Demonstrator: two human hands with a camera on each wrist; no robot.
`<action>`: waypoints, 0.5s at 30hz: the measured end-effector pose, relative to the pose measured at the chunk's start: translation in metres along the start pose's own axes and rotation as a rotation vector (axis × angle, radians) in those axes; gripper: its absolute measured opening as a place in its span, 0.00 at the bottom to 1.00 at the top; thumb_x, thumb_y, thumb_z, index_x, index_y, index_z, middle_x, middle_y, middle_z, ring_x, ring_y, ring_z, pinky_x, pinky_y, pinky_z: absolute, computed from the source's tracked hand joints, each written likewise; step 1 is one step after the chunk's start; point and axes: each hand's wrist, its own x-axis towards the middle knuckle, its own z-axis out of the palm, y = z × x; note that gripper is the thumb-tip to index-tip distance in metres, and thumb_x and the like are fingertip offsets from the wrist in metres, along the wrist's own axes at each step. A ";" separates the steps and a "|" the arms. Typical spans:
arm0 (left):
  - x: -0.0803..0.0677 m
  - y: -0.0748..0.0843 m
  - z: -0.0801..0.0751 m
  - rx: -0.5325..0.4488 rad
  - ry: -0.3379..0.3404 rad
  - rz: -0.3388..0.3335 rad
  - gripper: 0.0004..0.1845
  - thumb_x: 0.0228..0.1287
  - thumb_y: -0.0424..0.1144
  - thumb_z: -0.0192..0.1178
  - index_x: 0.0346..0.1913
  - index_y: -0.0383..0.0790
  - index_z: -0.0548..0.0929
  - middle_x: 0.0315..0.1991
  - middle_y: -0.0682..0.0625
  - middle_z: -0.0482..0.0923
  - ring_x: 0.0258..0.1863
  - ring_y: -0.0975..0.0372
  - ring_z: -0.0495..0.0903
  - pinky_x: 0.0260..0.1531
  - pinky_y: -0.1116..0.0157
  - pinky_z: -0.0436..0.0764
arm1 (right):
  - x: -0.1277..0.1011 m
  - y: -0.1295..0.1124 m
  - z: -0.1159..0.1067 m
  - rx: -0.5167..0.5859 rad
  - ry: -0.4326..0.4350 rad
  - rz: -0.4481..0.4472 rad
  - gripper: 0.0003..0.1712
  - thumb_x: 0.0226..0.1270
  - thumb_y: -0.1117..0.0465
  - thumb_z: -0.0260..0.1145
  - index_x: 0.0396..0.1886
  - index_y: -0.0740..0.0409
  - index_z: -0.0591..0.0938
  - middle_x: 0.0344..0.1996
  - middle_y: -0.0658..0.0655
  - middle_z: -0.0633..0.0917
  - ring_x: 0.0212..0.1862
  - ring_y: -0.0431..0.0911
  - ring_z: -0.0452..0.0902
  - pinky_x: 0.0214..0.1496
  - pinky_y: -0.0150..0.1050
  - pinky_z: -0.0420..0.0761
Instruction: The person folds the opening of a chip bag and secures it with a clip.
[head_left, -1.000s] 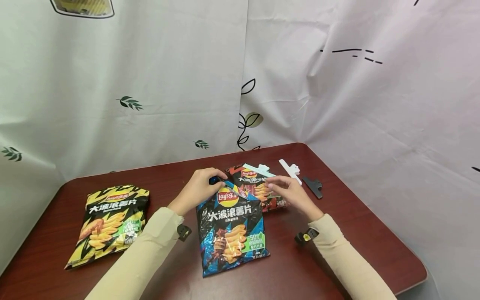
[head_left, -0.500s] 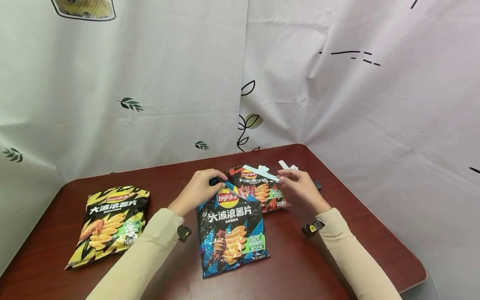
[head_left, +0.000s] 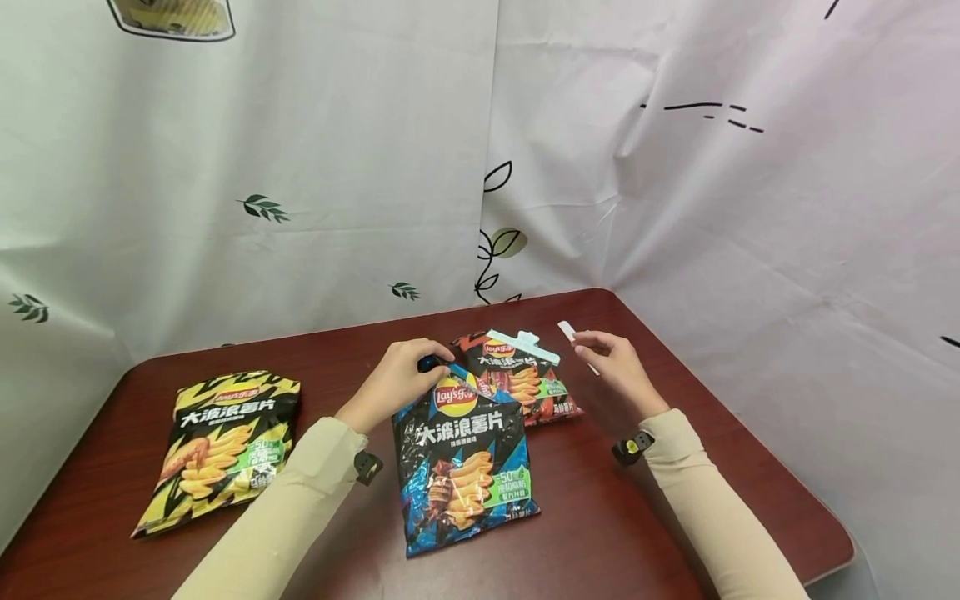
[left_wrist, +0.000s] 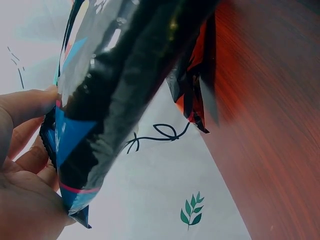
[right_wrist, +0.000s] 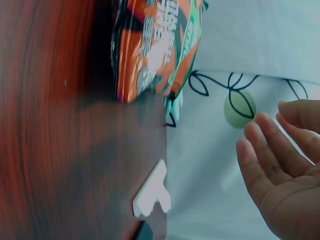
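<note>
Dark red table point(head_left: 675, 492), leaf-print cloth backdrop point(head_left: 300, 167) behind. Blue chip bag point(head_left: 463, 462) — flat at centre, top edge pinched shut in the left hand point(head_left: 397, 379), fingers curled round the fold. Right hand point(head_left: 617, 367) — fingers loosely apart, holding nothing, hovering over the white clip point(right_wrist: 151, 192) near the table's far edge. Red chip bag point(head_left: 517, 379) just behind, already clipped; yellow chip bag point(head_left: 221, 446) well apart at left. Advice: keep the fold tight and flat, take the clip by its handles, not its long bar.
</note>
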 end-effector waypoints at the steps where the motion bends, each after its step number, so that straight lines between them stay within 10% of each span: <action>1: 0.000 0.000 0.000 0.002 0.001 0.001 0.10 0.64 0.36 0.63 0.48 0.42 0.85 0.50 0.46 0.82 0.41 0.59 0.80 0.40 0.61 0.83 | 0.001 0.001 -0.001 -0.008 0.006 0.003 0.18 0.67 0.62 0.64 0.54 0.65 0.81 0.48 0.65 0.85 0.45 0.41 0.80 0.40 0.27 0.76; 15: -0.001 0.001 0.000 0.019 0.013 0.006 0.10 0.64 0.36 0.63 0.48 0.42 0.85 0.50 0.47 0.82 0.43 0.58 0.80 0.42 0.60 0.82 | 0.009 0.024 -0.017 -0.175 0.047 0.048 0.20 0.68 0.61 0.63 0.57 0.64 0.79 0.51 0.65 0.84 0.50 0.56 0.81 0.43 0.33 0.76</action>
